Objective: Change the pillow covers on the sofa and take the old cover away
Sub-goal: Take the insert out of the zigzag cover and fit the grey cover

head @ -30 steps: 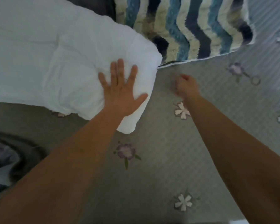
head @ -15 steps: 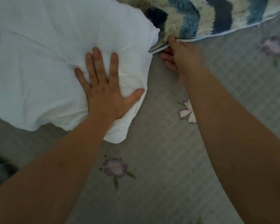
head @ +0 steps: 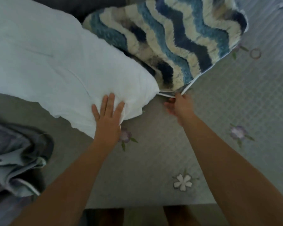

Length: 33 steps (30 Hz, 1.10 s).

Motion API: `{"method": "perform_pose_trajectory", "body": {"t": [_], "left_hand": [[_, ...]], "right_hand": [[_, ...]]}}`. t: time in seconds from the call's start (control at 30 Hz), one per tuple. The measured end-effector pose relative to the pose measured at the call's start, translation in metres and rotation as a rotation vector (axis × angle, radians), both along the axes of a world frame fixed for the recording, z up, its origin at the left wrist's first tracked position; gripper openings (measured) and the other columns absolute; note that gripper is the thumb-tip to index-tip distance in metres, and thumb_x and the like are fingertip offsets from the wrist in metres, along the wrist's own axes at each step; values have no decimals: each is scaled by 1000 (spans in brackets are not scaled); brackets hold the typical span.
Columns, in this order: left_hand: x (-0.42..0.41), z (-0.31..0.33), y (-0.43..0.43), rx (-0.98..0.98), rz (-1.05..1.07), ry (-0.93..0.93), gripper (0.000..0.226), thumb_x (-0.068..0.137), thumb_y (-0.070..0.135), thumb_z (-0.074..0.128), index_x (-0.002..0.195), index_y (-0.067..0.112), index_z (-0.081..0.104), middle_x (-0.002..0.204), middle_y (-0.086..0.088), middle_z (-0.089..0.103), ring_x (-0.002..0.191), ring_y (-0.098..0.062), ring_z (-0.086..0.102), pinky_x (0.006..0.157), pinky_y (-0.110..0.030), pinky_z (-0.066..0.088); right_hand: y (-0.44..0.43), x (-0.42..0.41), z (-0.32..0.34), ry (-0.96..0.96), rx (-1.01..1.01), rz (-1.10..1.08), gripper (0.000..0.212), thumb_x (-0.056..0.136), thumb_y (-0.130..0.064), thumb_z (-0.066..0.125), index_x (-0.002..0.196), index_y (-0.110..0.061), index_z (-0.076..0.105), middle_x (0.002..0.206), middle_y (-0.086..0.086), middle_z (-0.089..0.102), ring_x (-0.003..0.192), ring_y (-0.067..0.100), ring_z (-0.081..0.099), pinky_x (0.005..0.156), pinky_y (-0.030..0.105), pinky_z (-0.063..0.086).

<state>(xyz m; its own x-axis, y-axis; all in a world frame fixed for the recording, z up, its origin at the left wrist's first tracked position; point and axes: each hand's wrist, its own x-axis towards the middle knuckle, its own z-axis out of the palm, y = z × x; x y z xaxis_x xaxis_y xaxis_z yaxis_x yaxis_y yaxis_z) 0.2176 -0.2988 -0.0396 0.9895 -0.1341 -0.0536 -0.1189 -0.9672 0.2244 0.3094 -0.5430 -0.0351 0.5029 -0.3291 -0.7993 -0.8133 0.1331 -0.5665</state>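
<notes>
The white pillow (head: 55, 66) lies across the upper left of the quilted sofa spread (head: 227, 111), and its right corner touches the lower corner of the shaggy cover (head: 178, 35), which has wavy blue, navy and cream stripes. The left hand (head: 109, 118) lies flat on the pillow near that corner, fingers straight and slightly spread, pressing the stuffing down and gripping nothing. The right hand (head: 180, 106) sits just beside it, fingers curled, pinching the white-piped edge of the cover at its lower corner. Whether the pillow's tip is already inside the cover cannot be told. A crumpled grey-blue cloth (head: 18, 157) lies at the lower left, apart from both hands. A small ring (head: 255, 53) rests on the spread beyond the cover's right side.
</notes>
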Motion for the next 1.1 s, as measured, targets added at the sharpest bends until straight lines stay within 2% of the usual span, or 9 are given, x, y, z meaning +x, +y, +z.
{"method": "perform_pose_trajectory", "body": {"t": [0.17,0.33,0.5,0.63,0.77,0.87,0.93,1.0,1.1], "left_hand": [[-89,25,31,32,-83,151,87,59,-16,72,134,15,42,155,-19,29,145,-37,23,111,-69,14],[-132,43,36,32,-143,234,83,59,-14,74,131,15,42,152,-21,35,141,-38,28,109,-70,18],[-141,52,11,27,12,344,57,77,26,55,132,14,48,157,-18,27,145,-35,22,111,-69,15],[-103,67,-29,-62,137,104,45,86,39,56,124,15,54,144,-16,42,133,-34,38,109,-53,26],[-40,73,-82,-336,-60,68,36,90,34,61,116,10,62,121,-13,58,111,-32,53,92,-48,46],[-7,67,-126,-252,-280,193,54,87,59,55,118,15,64,114,-5,63,105,-28,56,83,-39,49],[-3,60,-148,-192,-342,232,47,88,61,54,107,20,68,99,-2,68,93,-26,61,75,-36,49],[-7,57,-161,-299,-216,219,29,95,40,54,86,15,65,77,-2,65,73,-25,61,60,-32,44],[-11,69,-169,-465,439,196,24,103,24,43,95,5,56,79,-4,57,69,-19,52,58,-27,29]], "right_hand": [[-34,-75,19,90,-89,18,15,104,-23,40,102,-14,51,87,6,62,69,17,66,57,32,54],[-61,-119,26,240,-130,125,23,104,-31,45,109,-9,53,88,10,62,76,21,67,61,36,56],[-46,-110,29,137,-62,-91,22,100,-25,55,112,-7,57,101,9,64,76,16,65,61,29,57],[-34,-104,34,41,61,-255,30,98,-15,55,127,-8,52,106,8,64,84,18,65,56,25,55],[-42,-117,48,-26,39,-129,19,99,-18,52,117,-17,59,94,3,66,75,13,64,57,23,52],[-60,-131,62,-55,29,-75,10,101,-27,55,103,-18,60,82,-1,70,69,12,68,62,27,57],[-73,-138,67,-60,106,-37,13,101,-30,55,97,-19,60,82,2,71,69,14,69,65,28,60],[-90,-144,64,-39,65,-8,13,102,-27,53,97,-16,58,84,6,69,70,17,68,61,28,59],[-113,-151,49,82,-109,-88,8,100,-17,48,103,-12,54,82,9,64,64,19,68,51,29,54]]}}
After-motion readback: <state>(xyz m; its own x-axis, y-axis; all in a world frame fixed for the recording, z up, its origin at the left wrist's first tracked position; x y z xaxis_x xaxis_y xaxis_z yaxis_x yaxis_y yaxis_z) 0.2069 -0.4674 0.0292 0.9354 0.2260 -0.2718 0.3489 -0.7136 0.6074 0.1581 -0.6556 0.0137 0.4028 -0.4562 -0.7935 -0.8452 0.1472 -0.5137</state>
